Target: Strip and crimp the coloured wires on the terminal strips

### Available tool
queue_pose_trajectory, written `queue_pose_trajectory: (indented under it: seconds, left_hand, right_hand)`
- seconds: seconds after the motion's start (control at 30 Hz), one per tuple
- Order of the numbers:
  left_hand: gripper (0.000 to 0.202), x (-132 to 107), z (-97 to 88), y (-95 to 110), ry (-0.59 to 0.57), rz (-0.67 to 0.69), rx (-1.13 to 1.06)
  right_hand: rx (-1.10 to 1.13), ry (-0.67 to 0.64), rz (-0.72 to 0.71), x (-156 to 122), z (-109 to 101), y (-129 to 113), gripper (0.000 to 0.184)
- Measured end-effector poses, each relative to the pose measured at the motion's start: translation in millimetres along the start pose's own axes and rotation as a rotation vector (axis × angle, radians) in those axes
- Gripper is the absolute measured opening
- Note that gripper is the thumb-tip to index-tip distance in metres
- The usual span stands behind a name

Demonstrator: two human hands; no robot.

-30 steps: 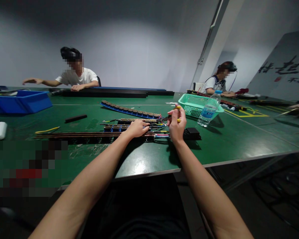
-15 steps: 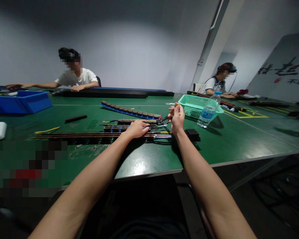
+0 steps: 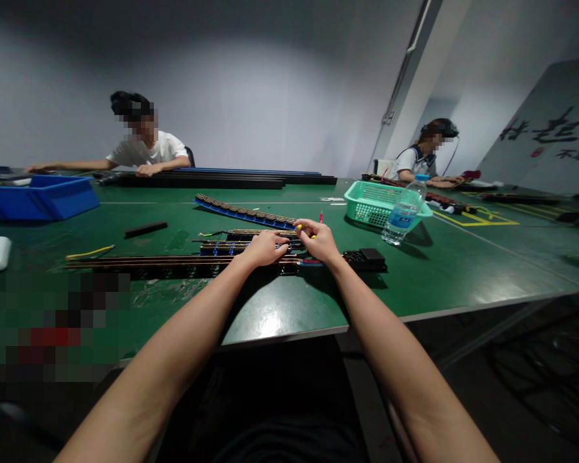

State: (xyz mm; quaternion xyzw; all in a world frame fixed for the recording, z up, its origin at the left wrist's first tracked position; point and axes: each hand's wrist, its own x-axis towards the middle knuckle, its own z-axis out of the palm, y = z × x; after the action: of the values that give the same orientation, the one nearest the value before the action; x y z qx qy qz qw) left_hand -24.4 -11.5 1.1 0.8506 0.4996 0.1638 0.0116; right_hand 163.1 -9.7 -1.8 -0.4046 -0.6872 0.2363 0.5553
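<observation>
My left hand lies over the middle of several narrow dark strips with brass-coloured rails, its fingers curled onto them and its thumb pointing right. Under its wrist runs a long black strip with a black end block on the right. A shorter strip with blue parts sits just beyond. My right hand is closed close beside the left, around a small yellow-handled tool whose working end is hidden. Wires at the strips' right ends are mostly covered by this hand. Farther back lies a curved blue-edged strip.
A green basket and a water bottle stand to the right. On the left are a blue bin, a short black bar and a yellow wire. Two people sit across the table near long black profiles.
My right hand has moved left and slightly down with the yellow-handled tool, from near the basket to beside my left hand. My left hand has stayed on the strips.
</observation>
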Motion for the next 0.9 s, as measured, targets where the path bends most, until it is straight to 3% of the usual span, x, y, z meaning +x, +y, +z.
queue_pose_trajectory:
  seconds: [0.13, 0.27, 0.43, 0.57, 0.7, 0.9]
  left_hand:
    - [0.04, -0.2, -1.5, 0.9, -0.008, -0.001, 0.0]
    - [0.041, -0.1, -1.9, 0.6, -0.014, 0.006, 0.003]
    - [0.041, 0.8, -0.3, -1.7, -0.013, 0.009, -0.021]
    - [0.041, 1.6, 0.2, -4.3, -0.018, 0.043, -0.029]
    - [0.041, 1.4, 0.2, -4.6, -0.013, 0.06, -0.02]
    - [0.044, -0.2, 0.3, -3.4, -0.014, 0.044, -0.008]
  right_hand:
    - [-0.01, 0.279, -0.033, 3.5, -6.2, 1.8, 0.04]
    - [0.026, 0.278, -0.116, -6.7, -15.7, -16.1, 0.049]
    - [0.236, 0.412, -0.133, -60.5, -13.2, -58.7, 0.045]
    - [0.36, 0.488, -0.149, -118.1, -5.8, -75.8, 0.04]
    - [0.305, 0.444, -0.134, -150.7, -3.4, -74.4, 0.041]
    - [0.287, 0.302, -0.047, -151.3, 0.4, -62.3, 0.044]
